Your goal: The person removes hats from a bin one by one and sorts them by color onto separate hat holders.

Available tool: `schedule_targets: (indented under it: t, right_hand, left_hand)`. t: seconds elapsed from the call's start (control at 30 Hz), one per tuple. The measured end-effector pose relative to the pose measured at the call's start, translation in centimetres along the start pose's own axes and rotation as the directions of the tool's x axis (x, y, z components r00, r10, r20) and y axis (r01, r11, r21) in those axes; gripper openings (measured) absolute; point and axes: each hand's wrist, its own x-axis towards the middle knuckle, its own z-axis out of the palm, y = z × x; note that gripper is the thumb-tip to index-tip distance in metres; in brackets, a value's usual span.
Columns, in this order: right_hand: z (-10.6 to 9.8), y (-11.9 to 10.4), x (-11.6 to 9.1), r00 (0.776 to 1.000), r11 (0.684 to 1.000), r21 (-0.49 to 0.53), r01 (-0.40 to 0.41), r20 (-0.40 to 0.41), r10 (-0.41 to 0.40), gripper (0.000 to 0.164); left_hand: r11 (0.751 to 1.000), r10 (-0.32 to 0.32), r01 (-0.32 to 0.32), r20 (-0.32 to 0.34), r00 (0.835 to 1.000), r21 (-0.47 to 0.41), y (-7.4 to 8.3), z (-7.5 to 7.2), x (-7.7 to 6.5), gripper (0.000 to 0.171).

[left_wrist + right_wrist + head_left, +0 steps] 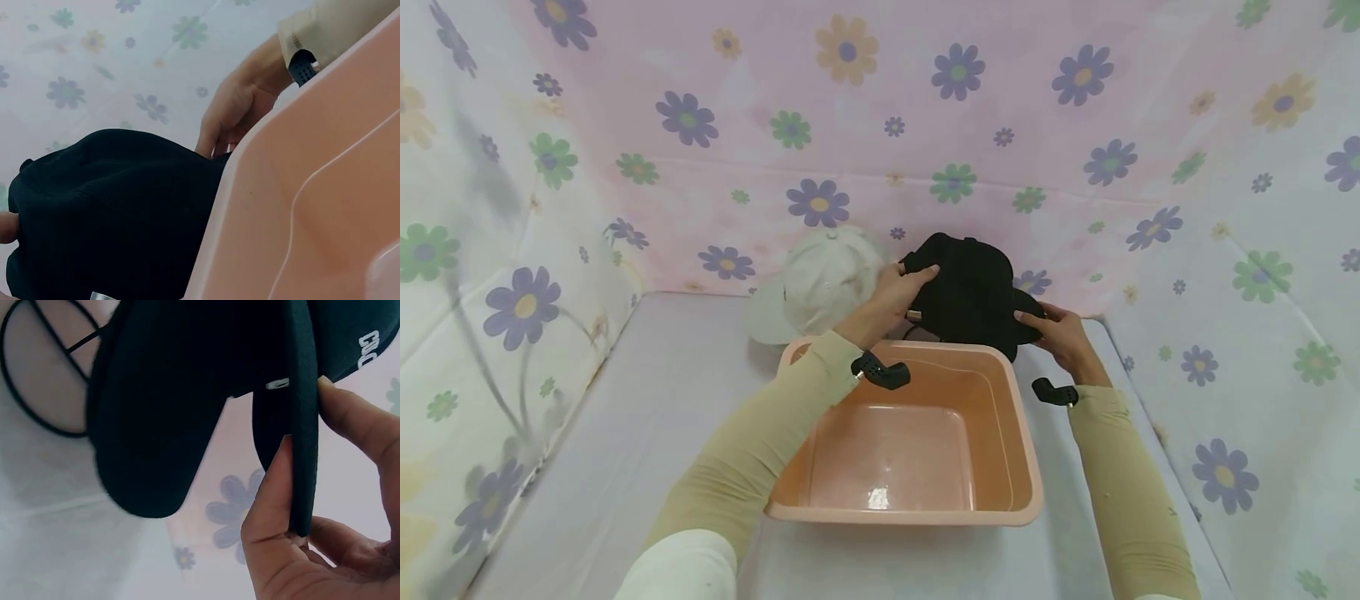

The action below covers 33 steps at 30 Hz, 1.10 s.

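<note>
I see the black cap (pixel 970 292) as matt woven cloth, fine ribbed texture, stiff smooth brim. White cap (pixel 820 283): matt cloth, slightly soiled. Basin (pixel 1000 433): peach plastic, smooth, glossy, glare on its floor. Tabletop (pixel 647 417) cover and flowered backdrop (pixel 925 125): thin matt non-woven fabric. Sleeves (pixel 760 433): soft beige cloth.

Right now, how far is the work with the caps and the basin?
Done: nothing lies in the pink basin yet. In hand: both the left hand and the right hand hold the black cap behind its far rim. Left: the white cap sits untouched beside it.
</note>
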Motion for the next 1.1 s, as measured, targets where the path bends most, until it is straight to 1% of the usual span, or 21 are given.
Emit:
schedule_targets:
  t: [0.07,0.17,0.27,0.33,0.57,0.7,0.8,0.87,0.97,1.03,1.1]
  right_hand:
    - [0.1,0.4,0.1,1.0,1.0,0.011,-0.018,0.011,0.017,0.082]
    - [0.3,1.0,0.2,0.999,0.999,0.026,-0.031,0.036,0.03,0.082]
    - [0.4,1.4,0.3,0.998,0.998,0.039,-0.041,0.056,0.038,0.081]
    - [0.5,1.6,0.5,0.996,0.997,0.052,-0.049,0.07,0.046,0.08]
    - [0.1,1.7,0.7,0.986,0.994,0.075,-0.082,0.154,0.07,0.081]
    - [-0.2,1.7,0.9,0.975,0.99,0.09,-0.107,0.202,0.087,0.084]
    - [-0.2,1.8,1.0,0.972,0.989,0.085,-0.124,0.211,0.104,0.086]
    - [-0.2,1.9,1.0,0.972,0.988,0.081,-0.129,0.209,0.109,0.086]
    - [0.0,1.9,1.0,0.973,0.99,0.071,-0.121,0.205,0.104,0.085]
    - [0.2,1.9,1.0,0.974,0.992,0.067,-0.108,0.208,0.092,0.084]
    - [0.2,2.0,1.0,0.974,0.994,0.055,-0.096,0.212,0.082,0.084]
  left_hand:
    - [1.0,-0.008,0.008,0.004,1.0,-0.001,-0.2,0.2,0.0,0.053]
    - [1.0,-0.021,0.021,-0.002,1.0,0.002,-0.5,0.4,0.0,0.063]
    - [0.999,-0.044,0.045,-0.034,0.998,0.02,-0.8,0.6,-0.1,0.075]
    - [0.998,-0.052,0.054,-0.05,0.997,0.033,-0.9,0.7,-0.2,0.08]
    - [0.997,-0.057,0.06,-0.059,0.997,0.051,-1.0,1.0,-0.2,0.081]
    - [0.994,-0.063,0.068,-0.06,0.996,0.086,-0.9,1.1,-0.2,0.083]
    - [0.992,-0.066,0.072,-0.062,0.996,0.102,-0.8,1.1,-0.1,0.082]
    - [0.993,-0.073,0.078,-0.062,0.995,0.091,-0.7,1.1,-0.2,0.082]
    - [0.993,-0.097,0.101,-0.05,0.994,0.069,-0.2,1.0,-0.5,0.085]
    - [0.991,-0.122,0.123,-0.024,0.992,0.061,0.3,0.9,-0.8,0.089]
    - [0.986,-0.148,0.147,0.012,0.989,0.08,0.9,0.9,-1.0,0.092]
